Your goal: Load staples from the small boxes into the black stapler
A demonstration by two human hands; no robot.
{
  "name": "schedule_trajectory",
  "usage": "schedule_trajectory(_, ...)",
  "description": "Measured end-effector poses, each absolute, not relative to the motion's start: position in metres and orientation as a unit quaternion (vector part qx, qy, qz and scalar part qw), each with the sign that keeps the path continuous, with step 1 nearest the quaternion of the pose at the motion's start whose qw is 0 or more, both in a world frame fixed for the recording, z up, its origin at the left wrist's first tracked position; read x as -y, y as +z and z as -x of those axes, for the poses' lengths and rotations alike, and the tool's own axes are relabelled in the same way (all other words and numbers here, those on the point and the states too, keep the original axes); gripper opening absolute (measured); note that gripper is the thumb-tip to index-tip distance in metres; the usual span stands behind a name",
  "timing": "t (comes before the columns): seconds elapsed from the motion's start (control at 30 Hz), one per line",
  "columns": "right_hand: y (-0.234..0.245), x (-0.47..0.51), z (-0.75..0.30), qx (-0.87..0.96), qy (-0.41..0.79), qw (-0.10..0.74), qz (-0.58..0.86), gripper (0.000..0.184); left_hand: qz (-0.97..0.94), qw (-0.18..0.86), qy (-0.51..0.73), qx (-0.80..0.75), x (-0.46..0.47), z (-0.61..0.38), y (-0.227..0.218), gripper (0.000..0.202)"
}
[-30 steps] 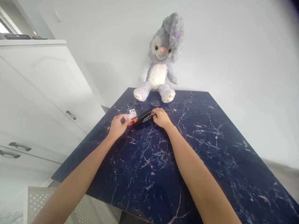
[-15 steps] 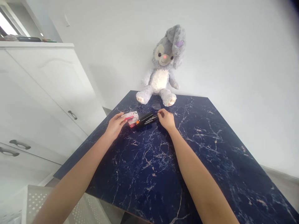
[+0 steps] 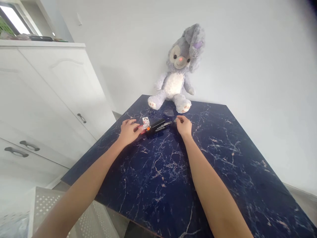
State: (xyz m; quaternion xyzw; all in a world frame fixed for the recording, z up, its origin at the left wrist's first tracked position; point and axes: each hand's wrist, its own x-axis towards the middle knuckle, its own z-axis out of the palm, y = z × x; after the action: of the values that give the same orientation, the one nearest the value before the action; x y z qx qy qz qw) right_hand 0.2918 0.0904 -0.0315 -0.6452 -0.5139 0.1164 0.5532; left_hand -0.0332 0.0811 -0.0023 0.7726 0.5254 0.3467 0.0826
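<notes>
My left hand (image 3: 128, 132) is closed at the fingertips on a small red-and-white box (image 3: 144, 128), its fingers covering part of it. A white flap or second face (image 3: 146, 120) with dark and red print stands up behind. Touching or nearly touching the box, a black stapler (image 3: 156, 126) with an orange end and a silvery metal part lies on the table. To the right of the stapler, my right hand (image 3: 184, 126) is pinched at the fingertips. Something small and pale (image 3: 175, 120) shows there, too tiny to make out.
A grey plush rabbit (image 3: 174, 84) sits against the wall at the far edge of the dark blue marbled table (image 3: 158, 172). White cabinets (image 3: 59, 89) stand on the left. Below the near left edge is a perforated white basket (image 3: 92, 215).
My right hand has moved away from the stapler's metal end, leaving a gap. My left hand has shifted right over the box, covering more of it. The view has turned slightly left.
</notes>
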Motion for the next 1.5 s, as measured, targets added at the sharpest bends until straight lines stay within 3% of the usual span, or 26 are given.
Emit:
schedule_trajectory(0.17,-0.032,-0.092,-0.295,0.476,0.112,0.574,0.657,0.026,-0.767,0.112,0.381,-0.504,-0.074,0.027,0.002,0.023)
schedule_trajectory(0.37,-0.034,-0.093,-0.297,0.450,0.151,0.591,0.652,0.023,-0.606,0.353,0.542,-0.463,-0.076,0.026,0.004,0.029)
schedule_trajectory(0.5,-0.030,-0.090,-0.294,0.446,0.167,0.601,0.642,0.025,-0.509,0.522,0.549,-0.408,-0.080,0.026,0.006,0.031)
schedule_trajectory(0.6,-0.023,-0.086,-0.289,0.446,0.157,0.609,0.637,0.026,-0.484,0.587,0.540,-0.360,-0.080,0.028,0.009,0.035)
schedule_trajectory(0.8,0.023,-0.079,-0.259,0.514,0.130,0.629,0.569,0.029,-0.495,0.588,0.522,-0.369,-0.074,0.026,0.011,0.037)
schedule_trajectory(1.0,0.066,-0.065,-0.219,0.690,0.207,0.530,0.448,0.023,-0.504,0.535,0.539,-0.411,-0.073,0.022,0.009,0.044)
schedule_trajectory(1.13,0.067,-0.060,-0.209,0.719,0.200,0.490,0.450,0.013,-0.499,0.502,0.563,-0.427,-0.072,0.021,0.011,0.044)
schedule_trajectory(1.33,0.063,-0.058,-0.201,0.747,0.048,0.448,0.488,0.014,-0.510,0.493,0.564,-0.424,-0.071,0.019,0.008,0.046)
schedule_trajectory(1.5,0.062,-0.054,-0.190,0.690,0.074,0.494,0.523,0.010,-0.503,0.528,0.559,-0.395,-0.070,0.020,0.009,0.041)
